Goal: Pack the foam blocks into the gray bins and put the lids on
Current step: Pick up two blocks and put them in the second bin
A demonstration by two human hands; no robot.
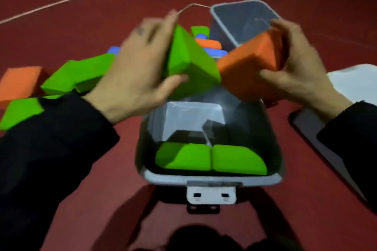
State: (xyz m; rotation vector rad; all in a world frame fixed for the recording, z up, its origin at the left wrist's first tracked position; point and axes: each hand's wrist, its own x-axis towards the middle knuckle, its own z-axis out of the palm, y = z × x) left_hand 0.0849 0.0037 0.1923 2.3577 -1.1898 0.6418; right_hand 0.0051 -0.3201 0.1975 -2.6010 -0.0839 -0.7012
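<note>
A dark red floor [85, 169] fills the view, crossed by a thin pale line at the far left. On it, straight ahead, stands an open gray plastic bin [212, 179] with a white latch on its near rim. Two green foam blocks with rounded tops [210, 159] lie side by side against the bin's near wall.

Above the far end of this bin, the left hand [142, 67] grips a green foam wedge block [189, 61], fingers over its top and thumb under its lower edge. The right hand [295, 67] holds an orange foam block [251, 63], fingers curled over its far end and thumb on its near face. The two blocks touch at their inner corners.

A second gray bin [244, 20] stands farther back, to the right. Loose green, orange and blue foam blocks [77, 77] lie scattered on the floor at left and behind the hands. A white lid [355, 81] rests on the floor at the right edge, with a dark flat panel [318, 132] just nearer.
</note>
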